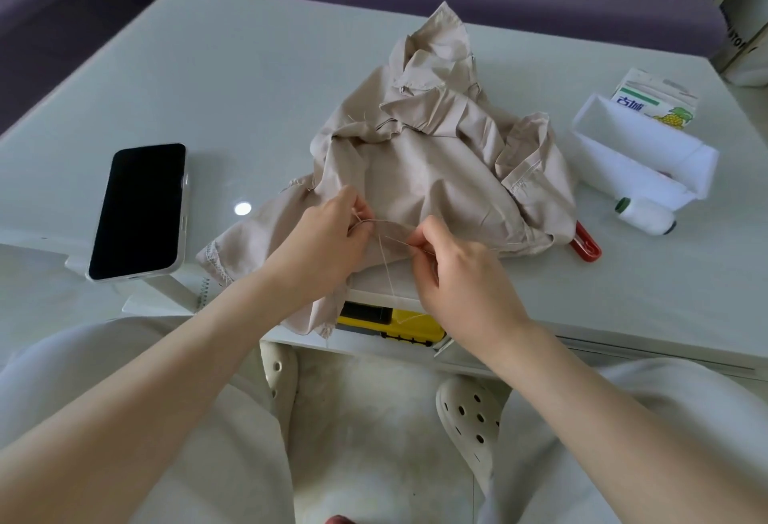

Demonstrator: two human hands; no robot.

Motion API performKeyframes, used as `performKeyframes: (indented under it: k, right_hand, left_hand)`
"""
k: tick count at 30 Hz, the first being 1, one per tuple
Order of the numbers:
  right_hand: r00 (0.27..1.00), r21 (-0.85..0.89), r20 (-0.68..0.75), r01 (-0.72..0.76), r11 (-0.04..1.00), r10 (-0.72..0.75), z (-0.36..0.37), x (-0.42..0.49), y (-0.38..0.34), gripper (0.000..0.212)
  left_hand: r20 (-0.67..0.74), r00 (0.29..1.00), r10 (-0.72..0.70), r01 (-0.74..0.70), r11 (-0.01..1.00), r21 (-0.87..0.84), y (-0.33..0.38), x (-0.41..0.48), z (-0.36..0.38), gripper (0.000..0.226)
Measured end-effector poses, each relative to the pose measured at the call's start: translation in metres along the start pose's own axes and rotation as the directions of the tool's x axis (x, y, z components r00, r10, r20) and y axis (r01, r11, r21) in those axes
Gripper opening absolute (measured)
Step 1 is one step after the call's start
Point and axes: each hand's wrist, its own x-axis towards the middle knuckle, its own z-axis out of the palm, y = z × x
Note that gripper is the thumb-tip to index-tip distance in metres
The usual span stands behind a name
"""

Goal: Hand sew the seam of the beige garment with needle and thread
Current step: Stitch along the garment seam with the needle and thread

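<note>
The beige garment [432,157] lies crumpled on the pale glass table [249,78], one edge hanging over the near side. My left hand [328,241] pinches a fold of its seam at the near edge. My right hand [453,274] sits just to the right and pinches the thin needle [399,241], which points left toward the fold. Pale thread [384,270] runs between the two hands and trails down over the table edge.
A black phone [139,212] lies on the left. A white thread spool [646,216], a white box [644,157] and a carton [652,101] stand at the right. A red handle [586,247] pokes out from under the garment. A yellow tool [399,326] rests on the shelf below.
</note>
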Motion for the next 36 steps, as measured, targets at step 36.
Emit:
performKeyframes:
  k: [36]
  right_hand:
    - [0.964, 0.379, 0.038, -0.257, 0.889, 0.263, 0.005, 0.005, -0.005, 0.016]
  left_hand:
    - [-0.177, 0.958, 0.226, -0.243, 0.966, -0.082, 0.022, -0.019, 0.015, 0.026]
